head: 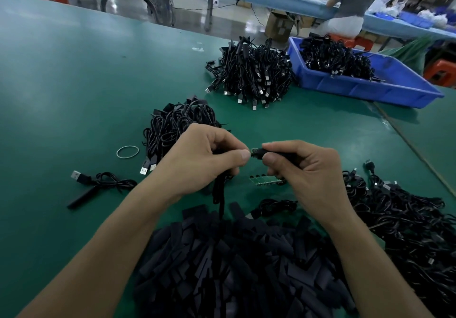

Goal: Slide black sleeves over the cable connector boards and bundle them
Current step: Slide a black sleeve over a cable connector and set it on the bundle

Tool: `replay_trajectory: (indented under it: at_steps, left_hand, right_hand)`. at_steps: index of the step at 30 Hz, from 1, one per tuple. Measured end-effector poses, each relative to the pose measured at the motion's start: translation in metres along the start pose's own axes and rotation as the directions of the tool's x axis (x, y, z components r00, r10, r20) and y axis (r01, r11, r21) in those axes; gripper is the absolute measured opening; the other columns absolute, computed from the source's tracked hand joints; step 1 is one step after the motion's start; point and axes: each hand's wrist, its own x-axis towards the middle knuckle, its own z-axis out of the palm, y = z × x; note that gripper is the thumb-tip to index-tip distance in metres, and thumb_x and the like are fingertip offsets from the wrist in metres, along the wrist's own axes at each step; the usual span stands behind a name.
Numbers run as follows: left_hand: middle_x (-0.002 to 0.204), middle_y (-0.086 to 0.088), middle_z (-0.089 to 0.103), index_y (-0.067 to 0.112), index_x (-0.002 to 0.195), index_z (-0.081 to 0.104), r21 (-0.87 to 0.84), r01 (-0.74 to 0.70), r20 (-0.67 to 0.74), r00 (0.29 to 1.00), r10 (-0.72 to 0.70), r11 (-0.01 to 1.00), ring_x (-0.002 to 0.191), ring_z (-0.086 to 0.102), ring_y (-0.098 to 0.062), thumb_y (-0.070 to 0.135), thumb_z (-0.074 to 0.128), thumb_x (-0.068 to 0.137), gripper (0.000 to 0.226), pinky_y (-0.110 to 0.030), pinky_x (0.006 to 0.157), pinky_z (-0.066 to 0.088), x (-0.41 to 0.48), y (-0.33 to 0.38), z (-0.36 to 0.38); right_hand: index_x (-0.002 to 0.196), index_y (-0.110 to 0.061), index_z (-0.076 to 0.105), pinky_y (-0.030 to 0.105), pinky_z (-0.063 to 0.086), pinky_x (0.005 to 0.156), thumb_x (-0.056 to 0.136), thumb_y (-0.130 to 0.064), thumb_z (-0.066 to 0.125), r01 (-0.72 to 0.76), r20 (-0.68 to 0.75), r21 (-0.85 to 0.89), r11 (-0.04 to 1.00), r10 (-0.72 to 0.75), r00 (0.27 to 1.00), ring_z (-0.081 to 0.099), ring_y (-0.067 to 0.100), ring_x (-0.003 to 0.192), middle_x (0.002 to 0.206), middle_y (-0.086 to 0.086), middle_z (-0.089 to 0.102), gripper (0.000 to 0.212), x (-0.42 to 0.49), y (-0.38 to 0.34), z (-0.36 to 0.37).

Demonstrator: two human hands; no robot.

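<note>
Above the desk [74, 83]: left hand [197, 159] pinches the light, likely fragile connector board [254, 150] at its tip; right hand [311, 169] fingers [276, 146] clamp the soft black sleeve [280, 155] near its mouth.

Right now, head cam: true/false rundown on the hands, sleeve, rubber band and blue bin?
1. The right hand grips a black sleeve. True.
2. The left hand lies flat on the table. False: it is raised, pinching at the connector board.
3. The rubber band lies in the blue bin. False: it lies on the table, left of the hands.
4. The blue bin holds black cables. True.
5. The sleeve pile lies nearest the person. True.
</note>
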Motion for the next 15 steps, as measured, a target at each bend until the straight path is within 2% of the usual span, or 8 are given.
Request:
replay_trajectory:
  at_steps: [3, 6, 8, 12, 15]
  left_hand:
    - [0.069, -0.002, 0.075, 0.017, 0.086, 0.077, -0.063, 0.016, -0.001, 1.000, -0.016, 0.998, 0.062, 0.069, -0.008, 0.014, 0.078, 0.087, 0.003, -0.008, 0.055, 0.045, -0.0002, 0.0010, 0.0001]
    - [0.070, -0.001, 0.075, 0.018, 0.087, 0.075, -0.050, -0.022, -0.021, 1.000, 0.021, 0.999, 0.064, 0.070, -0.009, 0.011, 0.078, 0.086, 0.008, -0.010, 0.057, 0.047, -0.0005, 0.0011, 0.0002]
    - [0.073, 0.001, 0.075, 0.020, 0.088, 0.073, -0.008, -0.057, -0.028, 0.998, 0.057, 0.998, 0.067, 0.073, -0.011, 0.011, 0.077, 0.087, 0.010, -0.015, 0.064, 0.053, 0.0000, 0.0006, 0.0002]
    - [0.073, 0.005, 0.075, 0.030, 0.090, 0.068, 0.101, -0.085, -0.027, 0.996, 0.088, 0.991, 0.070, 0.073, -0.014, 0.018, 0.076, 0.089, 0.015, -0.042, 0.080, 0.060, -0.0001, -0.0006, 0.0000]
    - [0.074, 0.007, 0.075, 0.032, 0.090, 0.066, 0.125, -0.107, -0.009, 0.994, 0.109, 0.986, 0.069, 0.073, -0.012, 0.020, 0.075, 0.090, 0.015, -0.046, 0.079, 0.060, -0.0011, -0.0006, 0.0015]
  right_hand:
    - [0.095, -0.024, 0.075, 0.016, 0.051, 0.061, 0.084, -0.022, 0.072, -0.004, -0.009, 0.040, 0.999, 0.004, 1.000, 0.068, 0.012, 0.063, 0.077, -0.004, 0.075, 0.012, -0.0009, 0.0004, 0.0018]
    - [0.095, -0.024, 0.075, 0.015, 0.051, 0.059, 0.085, -0.023, 0.071, 0.011, -0.008, 0.030, 0.999, -0.011, 1.000, 0.068, 0.011, 0.061, 0.077, -0.004, 0.075, 0.011, 0.0000, -0.0004, 0.0035]
    - [0.095, -0.024, 0.075, 0.015, 0.051, 0.060, 0.084, -0.022, 0.072, 0.014, -0.002, 0.032, 0.999, -0.013, 1.000, 0.068, 0.011, 0.062, 0.078, -0.004, 0.075, 0.011, 0.0010, -0.0008, 0.0031]
    - [0.098, -0.025, 0.075, 0.015, 0.052, 0.064, 0.081, -0.023, 0.074, 0.002, 0.049, 0.002, 1.000, -0.002, 0.999, 0.070, 0.009, 0.065, 0.078, -0.009, 0.075, 0.017, 0.0035, -0.0019, -0.0002]
    - [0.097, -0.028, 0.075, 0.016, 0.053, 0.065, 0.080, -0.026, 0.074, 0.001, 0.068, -0.021, 1.000, 0.001, 0.998, 0.069, 0.009, 0.065, 0.076, -0.009, 0.075, 0.017, 0.0055, -0.0022, -0.0018]
